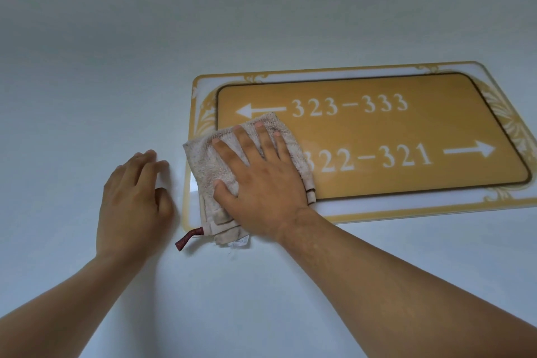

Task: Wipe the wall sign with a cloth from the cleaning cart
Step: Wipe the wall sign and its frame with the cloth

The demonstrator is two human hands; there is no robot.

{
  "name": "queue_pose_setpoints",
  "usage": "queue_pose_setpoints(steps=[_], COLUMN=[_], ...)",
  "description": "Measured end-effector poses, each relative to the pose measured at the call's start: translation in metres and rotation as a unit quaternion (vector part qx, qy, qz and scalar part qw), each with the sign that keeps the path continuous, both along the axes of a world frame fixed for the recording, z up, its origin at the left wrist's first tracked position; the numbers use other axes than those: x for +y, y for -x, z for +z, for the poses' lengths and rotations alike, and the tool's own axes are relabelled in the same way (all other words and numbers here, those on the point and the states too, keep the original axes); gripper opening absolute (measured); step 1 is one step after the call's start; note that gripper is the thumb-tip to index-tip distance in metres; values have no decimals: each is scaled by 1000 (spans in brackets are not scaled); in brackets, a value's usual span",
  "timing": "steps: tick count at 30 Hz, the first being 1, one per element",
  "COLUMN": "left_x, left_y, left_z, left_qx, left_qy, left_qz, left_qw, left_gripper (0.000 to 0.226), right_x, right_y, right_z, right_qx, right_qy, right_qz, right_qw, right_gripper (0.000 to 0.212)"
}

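Nearest me, both forearms reach up to the wall [261, 23]. My right hand [258, 180] is the working grip: fingers straight and spread, palm flat, pressing the cloth [203, 166] against the wall sign [377, 131]. Nothing is pinched; the cloth is trapped between palm and sign, probably so pressure spreads across the whole pad. The folded cloth sticks out left of the grip and below it, with a dark red loop tag [186, 238] hanging off its lower corner.

My left hand [130, 197] sits just left of the grip, holding nothing, fingers loosely bent with the tips on bare wall just off the sign's left edge. I read that as bracing.

Beyond the grip, the cloth covers the sign's lower-left part, hiding the start of "322-321". "323-333" and its left arrow lie just past the fingertips [258, 125]. The right arrow is far right of the grip, so I judge most of the panel remains to wipe.
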State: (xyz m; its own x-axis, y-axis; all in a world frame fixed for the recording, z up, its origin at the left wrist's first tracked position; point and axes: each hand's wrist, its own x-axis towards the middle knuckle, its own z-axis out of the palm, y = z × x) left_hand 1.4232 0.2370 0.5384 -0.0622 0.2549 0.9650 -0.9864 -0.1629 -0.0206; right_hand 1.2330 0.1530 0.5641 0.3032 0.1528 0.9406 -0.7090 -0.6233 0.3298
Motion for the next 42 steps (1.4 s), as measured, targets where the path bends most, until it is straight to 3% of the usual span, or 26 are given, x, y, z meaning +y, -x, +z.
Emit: queue_pose_setpoints(steps=[13, 22, 29, 42], left_x=[4, 13, 12, 11], left_y=[7, 8, 2, 4], left_z=[1, 4, 1, 2], left_qx=[3, -25, -29, -152], left_qy=[-23, -118, -170, -196], left_qz=[-5, 98, 74, 46], left_qw=[1000, 988, 982, 968], left_gripper=[49, 64, 59, 53], right_x=[-7, -9, -12, -28], right_y=[18, 20, 25, 57], right_z=[3, 4, 3, 0], right_qx=[6, -2, 4, -8], right_qy=[-4, 2, 2, -12], right_qz=[-3, 1, 1, -10], right_qw=[1000, 1000, 1000, 1000], right_gripper=[69, 71, 70, 70])
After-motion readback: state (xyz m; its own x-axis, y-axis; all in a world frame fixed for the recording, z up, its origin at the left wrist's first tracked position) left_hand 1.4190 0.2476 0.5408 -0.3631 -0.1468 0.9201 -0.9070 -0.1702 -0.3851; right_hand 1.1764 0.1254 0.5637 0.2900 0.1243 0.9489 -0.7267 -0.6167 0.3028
